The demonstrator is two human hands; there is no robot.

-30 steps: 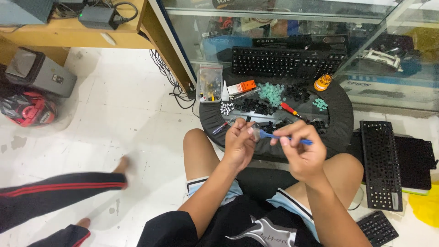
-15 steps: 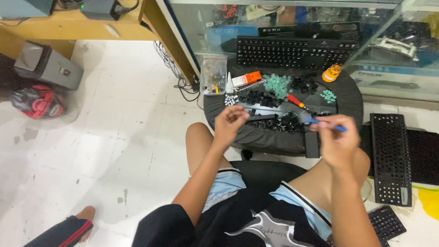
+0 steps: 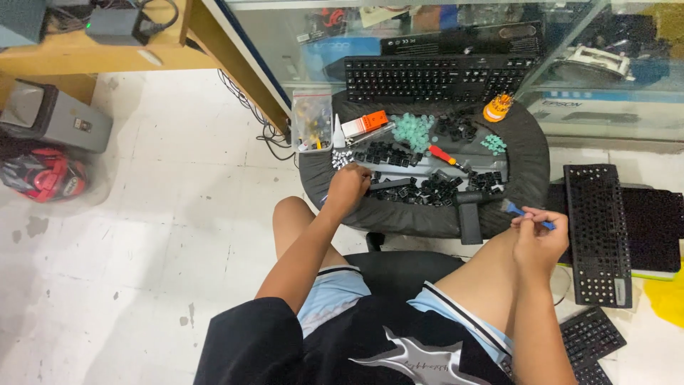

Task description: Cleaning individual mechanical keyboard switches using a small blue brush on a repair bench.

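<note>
My left hand (image 3: 348, 187) rests on the near left part of a round black stool top (image 3: 527, 171), its fingers curled among loose black keycaps (image 3: 420, 189); whether it grips one I cannot tell. My right hand (image 3: 539, 237) hovers over my right knee, off the stool's right edge, and pinches a small blue brush (image 3: 524, 210) whose bristles point up and left. A pile of pale green rubber domes (image 3: 412, 130) and a red-handled screwdriver (image 3: 445, 156) lie further back on the stool.
A black keyboard (image 3: 434, 77) leans at the stool's back against a glass cabinet (image 3: 427, 28). A stripped keyboard frame (image 3: 596, 232) and another keyboard (image 3: 588, 339) lie on the floor at right. A bag of parts (image 3: 312, 120), an orange box (image 3: 365, 123), a wooden desk (image 3: 107, 50) and a red helmet (image 3: 43, 175) are at left.
My hands have parted: the right one carried the blue brush down and right, off the stool. My left hand lowered onto the keycaps. The other person's legs at left are gone from view.
</note>
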